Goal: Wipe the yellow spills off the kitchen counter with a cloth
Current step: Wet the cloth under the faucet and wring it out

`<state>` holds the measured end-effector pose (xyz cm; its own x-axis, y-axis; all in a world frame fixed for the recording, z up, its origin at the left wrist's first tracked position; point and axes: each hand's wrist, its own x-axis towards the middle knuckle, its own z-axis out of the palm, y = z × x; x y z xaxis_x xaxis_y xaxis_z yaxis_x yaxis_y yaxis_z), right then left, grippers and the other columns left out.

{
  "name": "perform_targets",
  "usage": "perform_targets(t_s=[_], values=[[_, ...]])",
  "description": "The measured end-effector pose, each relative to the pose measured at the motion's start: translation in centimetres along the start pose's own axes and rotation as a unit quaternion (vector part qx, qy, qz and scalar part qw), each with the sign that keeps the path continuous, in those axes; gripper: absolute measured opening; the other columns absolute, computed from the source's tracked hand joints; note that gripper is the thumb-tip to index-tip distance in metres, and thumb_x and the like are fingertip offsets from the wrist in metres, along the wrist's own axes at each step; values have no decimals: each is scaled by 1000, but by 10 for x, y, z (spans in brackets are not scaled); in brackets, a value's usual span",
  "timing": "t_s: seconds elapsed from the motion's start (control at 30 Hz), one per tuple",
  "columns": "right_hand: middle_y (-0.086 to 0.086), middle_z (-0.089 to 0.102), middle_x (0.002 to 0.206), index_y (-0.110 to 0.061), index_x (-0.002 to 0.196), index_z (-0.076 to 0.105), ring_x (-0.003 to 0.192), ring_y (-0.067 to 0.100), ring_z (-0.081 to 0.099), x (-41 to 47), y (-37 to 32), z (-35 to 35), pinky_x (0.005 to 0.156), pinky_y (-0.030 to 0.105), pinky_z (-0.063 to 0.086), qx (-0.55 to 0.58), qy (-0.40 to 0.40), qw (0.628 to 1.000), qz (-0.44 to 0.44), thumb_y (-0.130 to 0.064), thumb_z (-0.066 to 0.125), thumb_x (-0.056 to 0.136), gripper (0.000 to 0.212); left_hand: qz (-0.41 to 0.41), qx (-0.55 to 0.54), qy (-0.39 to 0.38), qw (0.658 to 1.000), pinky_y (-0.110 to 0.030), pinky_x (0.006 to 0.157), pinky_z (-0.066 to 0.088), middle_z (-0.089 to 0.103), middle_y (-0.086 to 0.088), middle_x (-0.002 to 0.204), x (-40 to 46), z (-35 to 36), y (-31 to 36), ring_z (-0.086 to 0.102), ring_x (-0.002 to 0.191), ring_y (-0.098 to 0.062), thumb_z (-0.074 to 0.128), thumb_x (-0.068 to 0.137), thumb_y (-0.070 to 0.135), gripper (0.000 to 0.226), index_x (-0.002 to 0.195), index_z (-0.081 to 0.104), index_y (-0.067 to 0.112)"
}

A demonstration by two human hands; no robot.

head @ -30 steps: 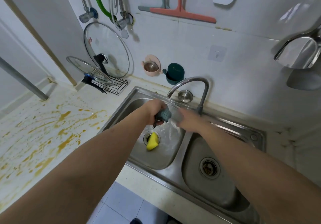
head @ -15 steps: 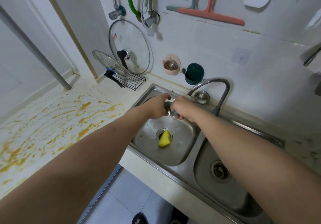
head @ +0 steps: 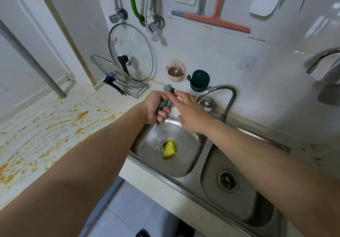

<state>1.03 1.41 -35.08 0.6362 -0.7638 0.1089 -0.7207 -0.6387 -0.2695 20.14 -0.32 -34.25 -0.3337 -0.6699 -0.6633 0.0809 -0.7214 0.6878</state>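
Observation:
My left hand (head: pixel 156 108) is shut around a wet blue-grey cloth (head: pixel 168 89), bunched up over the back of the left sink basin (head: pixel 147 155). A thin stream of water runs down from the fist into the basin. My right hand (head: pixel 191 113) is beside it with the fingers spread, and its fingertips touch the top of the cloth. Yellow spills (head: pixel 55 124) streak and speckle the white counter (head: pixel 103 106) to the left of the sink.
A yellow sponge (head: pixel 169 149) lies on the left basin's drain. The curved tap (head: pixel 220 89) stands behind the sink, right of my hands. Glass lids in a wire rack (head: pixel 136 89) sit at the counter's back. A metal pole (head: pixel 36 65) rises from the far left.
Both hands were closed on the cloth under the tap. They have moved left and up, my right hand has opened, and the view has shifted to show more of the spills.

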Motion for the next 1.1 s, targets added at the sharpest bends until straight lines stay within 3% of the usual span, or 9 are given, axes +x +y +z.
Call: perform_targets(t_s=[0.17,0.27,0.43,0.53,0.63,0.73,0.8,1.0,1.1], values=[[-4,3,170,-23,164,1,158,20,3,8,5,-3,128,37,14,-31,30,997,-64,-7,61,93,94,-42,21,-157,986,-15,44,11,38,2,57,-12,4,8,22,40,-7,41,73,34,24,71,54,14],[6,37,158,-17,162,21,143,26,35,17,0,-14,115,41,38,-10,62,995,-79,-13,58,93,78,-57,23,-230,971,-13,43,16,39,2,56,-16,11,9,17,43,-7,36,70,35,26,71,52,14],[6,62,114,-14,131,50,95,28,62,24,5,-32,68,38,46,-85,37,995,-45,-11,64,88,45,-63,24,-209,976,-13,40,15,37,5,56,-21,16,9,16,43,-6,41,70,32,19,74,50,16],[3,68,94,-14,110,60,78,32,67,26,8,-40,58,37,45,-194,13,979,-55,-22,64,90,22,-21,194,-84,977,-18,43,10,34,4,54,-18,28,7,17,43,-9,55,82,23,19,65,47,19],[-1,61,76,-17,98,65,65,26,59,28,4,-43,53,31,36,-251,-52,966,-35,-24,64,88,12,79,432,22,898,-25,45,20,40,-9,55,-14,41,7,28,43,-20,79,77,26,30,65,57,11],[0,54,67,-17,76,62,58,21,54,33,-2,-46,50,28,34,-227,-99,969,21,-15,62,80,4,163,678,124,706,-28,49,32,41,0,54,-13,47,8,36,50,-17,73,84,19,41,52,46,16],[4,52,64,-14,65,53,56,22,51,37,-3,-44,50,28,35,-148,-122,979,72,-8,57,76,14,204,734,175,624,-30,59,40,39,1,58,-12,51,6,38,56,-17,58,85,7,36,56,39,16],[5,37,56,-11,56,43,54,21,30,42,-2,-49,50,30,22,98,-196,957,189,-2,68,71,30,249,746,258,561,-35,62,42,58,-1,79,-9,47,2,62,79,-29,57,91,18,5,86,55,17],[8,47,61,-11,71,55,54,22,42,40,5,-52,50,27,33,172,-204,931,248,-9,74,71,19,340,739,254,523,-40,59,43,62,-7,101,-4,39,-4,64,78,-35,58,96,29,32,122,49,12]])
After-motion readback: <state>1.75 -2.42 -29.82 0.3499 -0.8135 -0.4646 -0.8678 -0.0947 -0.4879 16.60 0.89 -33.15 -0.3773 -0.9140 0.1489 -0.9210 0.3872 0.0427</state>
